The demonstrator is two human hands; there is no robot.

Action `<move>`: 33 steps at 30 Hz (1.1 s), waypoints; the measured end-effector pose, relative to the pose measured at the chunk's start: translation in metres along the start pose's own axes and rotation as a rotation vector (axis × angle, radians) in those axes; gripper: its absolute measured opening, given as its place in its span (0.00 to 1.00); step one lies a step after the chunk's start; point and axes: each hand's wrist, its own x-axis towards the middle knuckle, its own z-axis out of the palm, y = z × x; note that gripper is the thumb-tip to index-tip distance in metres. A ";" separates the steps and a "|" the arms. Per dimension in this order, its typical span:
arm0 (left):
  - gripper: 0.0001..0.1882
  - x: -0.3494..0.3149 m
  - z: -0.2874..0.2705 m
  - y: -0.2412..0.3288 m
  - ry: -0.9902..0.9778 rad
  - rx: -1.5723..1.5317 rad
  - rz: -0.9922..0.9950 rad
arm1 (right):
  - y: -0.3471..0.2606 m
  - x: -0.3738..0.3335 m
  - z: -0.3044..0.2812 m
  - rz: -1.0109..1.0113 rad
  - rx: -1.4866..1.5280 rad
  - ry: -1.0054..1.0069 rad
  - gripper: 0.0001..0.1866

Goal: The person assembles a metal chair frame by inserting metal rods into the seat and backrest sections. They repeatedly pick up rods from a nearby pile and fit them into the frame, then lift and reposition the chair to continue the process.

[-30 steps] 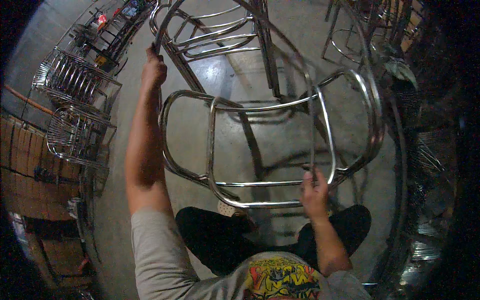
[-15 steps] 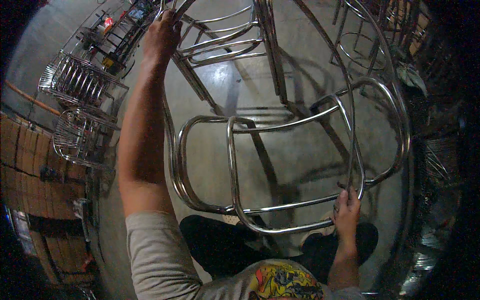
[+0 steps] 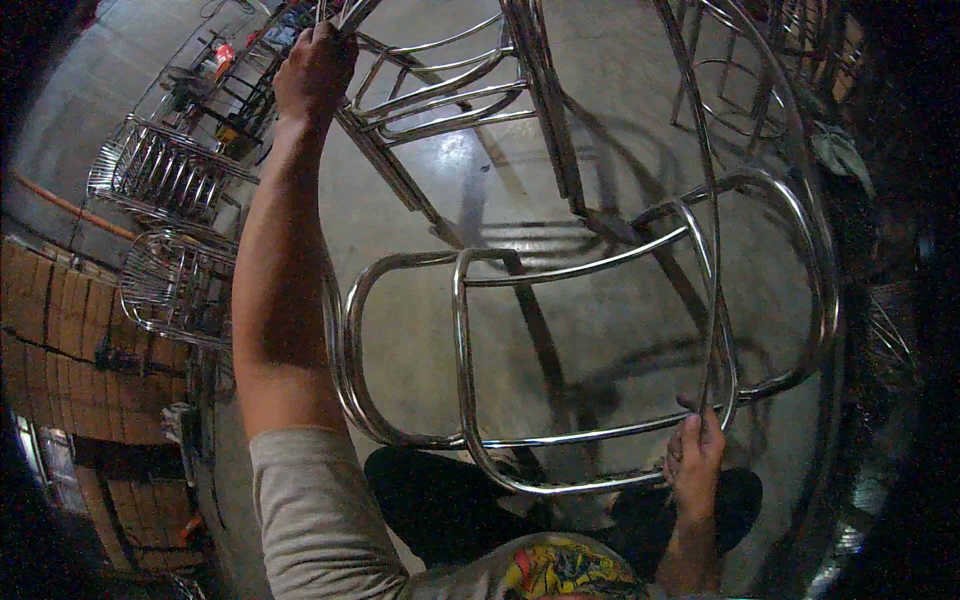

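A chrome chair frame [image 3: 590, 435] of bent, shiny tubes hangs in front of me above the floor. My left hand [image 3: 316, 75], arm stretched far forward, is closed around its tubing at the top left; the exact grip is partly cut off. At the lower right, my right hand [image 3: 696, 455] is closed at the rounded corner of the frame. A long, thin metal rod [image 3: 714, 250] runs down to the fingers of that hand, with a dark short tip beside the thumb. Its far end leaves the view at the top.
Beyond the frame stands a stack of chrome chair frames [image 3: 460, 75] on the floor. More stacked chrome seats [image 3: 160, 175] are at the left, near brown cartons [image 3: 80, 350]. Metal stools [image 3: 740, 95] stand at the far right. My dark-clad legs [image 3: 440, 500] are below the frame.
The chair frame and my right hand have shifted slightly nearer to me. The upper part of the thin rod has swung to the right. Both hands keep their hold.
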 end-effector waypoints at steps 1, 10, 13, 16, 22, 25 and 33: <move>0.19 0.001 0.001 0.002 -0.002 0.016 0.007 | 0.001 0.000 0.000 0.004 0.004 -0.006 0.17; 0.16 0.023 -0.004 0.017 0.048 0.025 0.119 | 0.003 -0.004 0.001 0.083 0.010 0.040 0.18; 0.16 0.031 -0.002 0.020 0.048 0.094 0.192 | 0.002 -0.003 -0.001 0.086 -0.018 0.027 0.19; 0.17 0.036 0.003 0.022 -0.031 0.107 0.073 | 0.000 -0.003 -0.002 0.068 0.022 -0.041 0.19; 0.17 0.051 0.010 0.029 -0.003 0.046 0.114 | -0.003 -0.004 0.002 0.032 0.047 -0.047 0.18; 0.17 0.053 0.010 0.036 0.007 0.108 0.049 | -0.003 -0.005 0.003 0.000 0.015 -0.013 0.19; 0.23 0.061 0.009 0.053 0.113 0.096 0.209 | -0.002 -0.001 0.002 -0.009 0.013 -0.054 0.18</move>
